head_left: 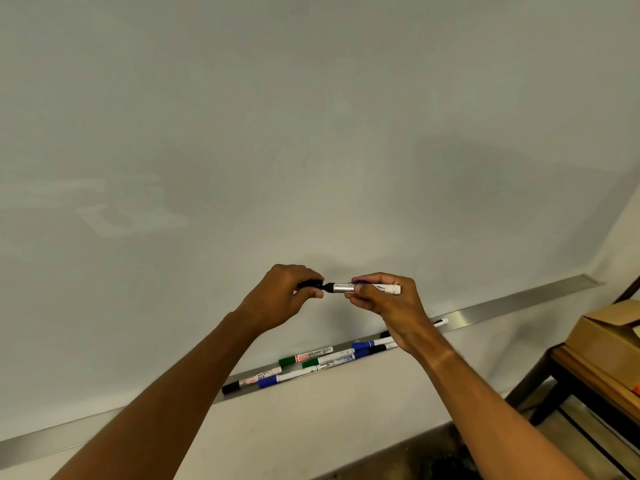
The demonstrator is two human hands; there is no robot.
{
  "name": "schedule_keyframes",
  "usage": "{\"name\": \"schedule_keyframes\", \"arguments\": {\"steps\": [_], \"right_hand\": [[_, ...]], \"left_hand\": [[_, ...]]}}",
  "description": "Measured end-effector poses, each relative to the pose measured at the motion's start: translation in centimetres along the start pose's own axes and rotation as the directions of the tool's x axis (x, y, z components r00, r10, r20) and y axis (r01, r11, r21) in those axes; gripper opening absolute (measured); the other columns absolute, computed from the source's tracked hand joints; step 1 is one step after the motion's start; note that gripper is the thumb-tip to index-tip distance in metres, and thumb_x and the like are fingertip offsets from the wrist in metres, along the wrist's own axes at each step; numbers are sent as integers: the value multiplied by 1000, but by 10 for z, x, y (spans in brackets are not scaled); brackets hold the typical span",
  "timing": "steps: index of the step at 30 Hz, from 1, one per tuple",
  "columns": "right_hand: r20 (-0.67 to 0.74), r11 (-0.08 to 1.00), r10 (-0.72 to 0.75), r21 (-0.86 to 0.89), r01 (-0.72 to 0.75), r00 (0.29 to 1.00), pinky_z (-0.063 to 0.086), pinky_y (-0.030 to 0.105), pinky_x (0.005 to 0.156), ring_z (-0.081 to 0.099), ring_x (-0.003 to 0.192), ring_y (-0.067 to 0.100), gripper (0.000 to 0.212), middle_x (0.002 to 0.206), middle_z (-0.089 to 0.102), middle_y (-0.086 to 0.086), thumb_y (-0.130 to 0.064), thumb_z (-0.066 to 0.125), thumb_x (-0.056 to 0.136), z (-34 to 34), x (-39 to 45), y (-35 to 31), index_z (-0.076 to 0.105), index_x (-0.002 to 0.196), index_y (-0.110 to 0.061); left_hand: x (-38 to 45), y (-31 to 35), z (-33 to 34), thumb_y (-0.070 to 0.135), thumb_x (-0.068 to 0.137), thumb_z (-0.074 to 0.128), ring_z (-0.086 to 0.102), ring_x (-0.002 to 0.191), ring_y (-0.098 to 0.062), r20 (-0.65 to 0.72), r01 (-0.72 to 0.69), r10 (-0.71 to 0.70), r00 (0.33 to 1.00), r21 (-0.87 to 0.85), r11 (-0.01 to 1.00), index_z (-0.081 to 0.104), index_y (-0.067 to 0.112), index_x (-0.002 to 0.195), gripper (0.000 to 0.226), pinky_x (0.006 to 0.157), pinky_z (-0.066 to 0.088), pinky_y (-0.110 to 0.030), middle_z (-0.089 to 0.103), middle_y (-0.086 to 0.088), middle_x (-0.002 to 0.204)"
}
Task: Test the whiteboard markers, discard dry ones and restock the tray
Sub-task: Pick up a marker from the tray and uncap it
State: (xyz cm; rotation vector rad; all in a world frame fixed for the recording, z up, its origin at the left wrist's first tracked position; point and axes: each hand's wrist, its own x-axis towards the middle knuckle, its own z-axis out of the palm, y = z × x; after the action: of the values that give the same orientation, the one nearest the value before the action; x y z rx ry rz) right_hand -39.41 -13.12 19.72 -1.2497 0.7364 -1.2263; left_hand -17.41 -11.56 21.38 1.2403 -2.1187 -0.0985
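In front of the whiteboard, my right hand grips a white and silver marker held level. My left hand pinches its black cap at the marker's left end, where the black tip section shows in a small gap between cap and barrel. Below the hands, the metal tray runs along the board's lower edge and holds several markers with green, blue, black and red caps. My right wrist hides a few of them.
A brown cardboard box sits on a wooden table with dark legs at the right. Faint erased smudges mark the board's left side. A dark floor shows at the bottom.
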Motion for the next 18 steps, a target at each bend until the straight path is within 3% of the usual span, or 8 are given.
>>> {"name": "schedule_keyframes", "arguments": {"steps": [4, 6, 11, 15, 18], "right_hand": [[43, 997, 2, -78, 1, 999, 57, 36, 83, 70, 90, 33, 20, 97, 72, 17, -2, 67, 84, 2, 0, 5, 69, 104, 0], [48, 968, -38, -246, 49, 998, 56, 30, 82, 70, 89, 25, 20, 94, 74, 10, -7, 71, 82, 2, 1, 5, 73, 102, -6], [117, 717, -134, -673, 178, 984, 48, 14, 71, 65, 81, 9, 23, 92, 73, -1, -14, 75, 81, 3, 0, 9, 74, 104, -16], [230, 417, -234, -854, 311, 945, 50, 25, 86, 65, 90, 20, 27, 103, 72, 7, -13, 71, 85, 9, -7, 18, 71, 111, -10], [253, 308, -284, -890, 338, 925, 52, 32, 86, 67, 87, 24, 25, 99, 73, 10, -6, 68, 85, 10, -17, 26, 71, 110, -8]], "left_hand": [[-2, -4, 2, 25, 87, 63, 59, 76, -11, 37, -13, 13, 999, 0, 1000, 70, 15, 104, 21, 70, 49, -28, 70, 1, 90], [-5, -8, 3, 22, 88, 65, 59, 76, -12, 41, -7, 7, 999, -2, 1000, 71, 15, 104, 19, 70, 49, -29, 70, 0, 89], [-15, -15, 6, 20, 87, 66, 58, 73, -14, 38, 19, -18, 999, -10, 1000, 71, 13, 103, 18, 67, 47, -29, 69, -1, 87], [-24, -14, 19, 18, 87, 66, 58, 72, -15, 65, 45, -43, 997, -28, 999, 72, 12, 102, 17, 66, 43, -23, 70, -4, 86], [-32, -11, 30, 17, 86, 67, 59, 72, -16, 81, 68, -63, 995, -65, 996, 72, 10, 101, 17, 67, 44, -21, 70, -5, 86]]}}
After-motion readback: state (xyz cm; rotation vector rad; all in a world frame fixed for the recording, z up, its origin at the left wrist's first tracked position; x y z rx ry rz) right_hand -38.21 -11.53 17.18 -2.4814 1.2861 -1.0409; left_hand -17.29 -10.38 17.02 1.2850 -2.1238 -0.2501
